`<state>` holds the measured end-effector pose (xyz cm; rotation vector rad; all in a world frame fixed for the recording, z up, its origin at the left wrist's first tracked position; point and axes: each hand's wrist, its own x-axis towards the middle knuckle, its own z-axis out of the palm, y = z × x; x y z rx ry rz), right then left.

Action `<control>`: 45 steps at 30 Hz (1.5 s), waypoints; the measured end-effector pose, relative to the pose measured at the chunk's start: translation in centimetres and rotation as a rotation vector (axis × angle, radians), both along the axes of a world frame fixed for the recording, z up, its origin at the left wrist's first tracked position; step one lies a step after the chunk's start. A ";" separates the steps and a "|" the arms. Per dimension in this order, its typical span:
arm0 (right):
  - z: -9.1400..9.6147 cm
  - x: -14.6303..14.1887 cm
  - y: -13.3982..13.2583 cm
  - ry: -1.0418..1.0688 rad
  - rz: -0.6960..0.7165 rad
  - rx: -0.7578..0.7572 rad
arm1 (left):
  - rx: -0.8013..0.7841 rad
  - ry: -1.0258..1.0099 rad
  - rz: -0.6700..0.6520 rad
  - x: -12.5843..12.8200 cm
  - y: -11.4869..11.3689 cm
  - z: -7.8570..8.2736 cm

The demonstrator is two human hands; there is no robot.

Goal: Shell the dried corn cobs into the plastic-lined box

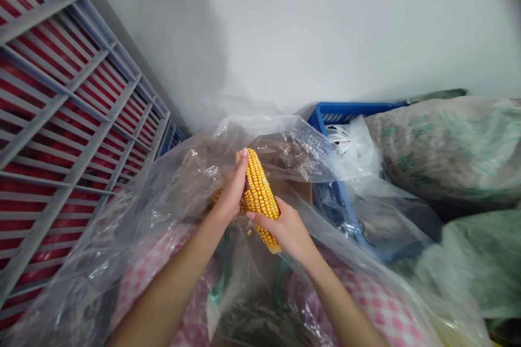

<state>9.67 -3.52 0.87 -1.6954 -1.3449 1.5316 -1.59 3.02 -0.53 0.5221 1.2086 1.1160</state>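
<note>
A yellow corn cob (259, 195) is held in both hands over an open clear plastic bag (183, 173). My left hand (232, 195) wraps the cob's upper left side, thumb stretched toward its tip. My right hand (285, 227) grips the lower end, fingers curled round it. A patch on the cob's left side near the left palm looks bare of kernels. A loose kernel or two shows just below the hands. Pink checked cloth (366, 303) lies under the plastic beneath my forearms.
A grey slatted crate wall (61, 119) with red behind it stands at the left. A blue plastic basket (337, 114) sits behind the bag. Large filled sacks (448, 146) pile up at the right. A white wall runs along the back.
</note>
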 end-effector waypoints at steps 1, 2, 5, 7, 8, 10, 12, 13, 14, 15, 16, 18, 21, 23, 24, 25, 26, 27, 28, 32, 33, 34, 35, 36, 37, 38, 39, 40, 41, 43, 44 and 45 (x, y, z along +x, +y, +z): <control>-0.1 -0.1 -0.1 0.017 -0.002 -0.010 | -0.003 0.034 0.014 0.1 0.0 -0.2; -0.2 -0.2 -0.2 0.041 -0.009 -0.020 | -0.022 0.065 0.028 0.2 0.0 -0.3; -0.5 -0.4 -0.4 0.120 -0.027 -0.041 | -0.085 0.135 0.061 0.3 -0.1 -0.7; -0.6 -0.5 -0.5 0.140 -0.034 -0.043 | -0.076 0.156 0.073 0.2 -0.1 -1.0; -0.6 -0.5 -0.5 0.156 -0.038 -0.045 | -0.067 0.157 0.080 0.2 -0.2 -1.2; -0.4 -0.3 -0.5 0.221 -0.035 -0.055 | -0.060 0.156 0.096 0.2 -0.2 -1.4; -0.1 0.2 -0.4 0.263 -0.024 -0.051 | -0.055 0.163 0.074 0.0 -0.1 -1.3; 0.0 0.5 -0.3 0.257 -0.022 -0.044 | -0.055 0.165 0.021 -0.3 0.0 -1.2; 0.0 0.9 -0.2 0.225 -0.025 -0.032 | -0.063 0.183 -0.048 -0.6 0.1 -0.9; -0.1 1.4 0.0 0.170 -0.034 -0.020 | -0.070 0.233 -0.112 -1.0 0.4 -0.7; -0.2 1.8 0.1 0.111 -0.045 -0.012 | -0.063 0.317 -0.154 -1.5 0.6 -0.4; -0.5 2.5 0.4 0.016 -0.060 -0.008 | 0.005 0.536 -0.140 -2.4 1.2 0.2; -0.5 2.9 0.4 -0.039 -0.031 0.008 | 0.032 0.556 -0.051 -3.0 1.8 1.1; -0.1 2.7 0.3 -0.037 0.012 0.020 | -0.067 0.297 -0.092 -2.8 1.8 1.6; 0.2 2.4 0.2 -0.042 0.035 0.021 | -0.112 0.167 -0.120 -2.5 1.8 1.7; 0.4 2.1 0.1 -0.053 0.055 0.020 | -0.140 0.071 -0.139 -2.2 1.7 1.8; 0.5 1.7 0.0 -0.066 0.071 0.014 | -0.154 0.017 -0.137 -1.9 1.6 1.7; 0.6 1.4 -0.1 -0.076 0.083 0.010 | -0.159 0.000 -0.116 -1.7 1.5 1.4; 0.6 1.2 -0.2 -0.082 0.092 0.004 | -0.155 0.007 -0.083 -1.4 1.5 1.1; 0.2 0.6 -0.4 -0.066 0.086 -0.010 | -0.081 0.099 0.072 -1.0 1.4 -0.3; 0.2 0.6 -0.4 -0.048 0.080 -0.018 | -0.074 0.109 0.100 -1.0 1.4 -0.5; 0.2 0.7 -0.4 -0.008 0.075 -0.031 | -0.072 0.112 0.121 -0.9 1.4 -0.6; 0.3 0.8 -0.4 0.050 0.074 -0.046 | -0.074 0.109 0.129 -0.9 1.4 -0.6; 0.4 1.0 -0.3 0.110 0.074 -0.060 | -0.069 0.103 0.123 -0.9 1.4 -0.5; 0.6 1.2 -0.2 0.157 0.075 -0.067 | -0.054 0.098 0.102 -1.0 1.4 -0.3; 0.7 1.5 -0.1 0.175 0.071 -0.063 | -0.034 0.102 0.075 -1.1 1.4 -0.1; 0.7 1.7 0.0 0.155 0.062 -0.049 | -0.014 0.127 0.057 -1.3 1.4 0.2; 0.7 2.0 0.1 0.097 0.046 -0.026 | 0.003 0.174 0.054 -1.4 1.4 0.4; 0.6 2.2 0.2 0.018 0.027 0.001 | 0.012 0.232 0.069 -1.6 1.5 0.6; 0.4 2.5 0.3 -0.154 -0.004 0.051 | 0.007 0.315 0.105 -1.8 1.5 0.9; 0.3 2.5 0.4 -0.233 -0.009 0.072 | -0.014 0.310 0.100 -1.9 1.5 1.0; 0.3 2.5 0.4 -0.302 -0.002 0.090 | -0.043 0.268 0.070 -1.8 1.5 1.1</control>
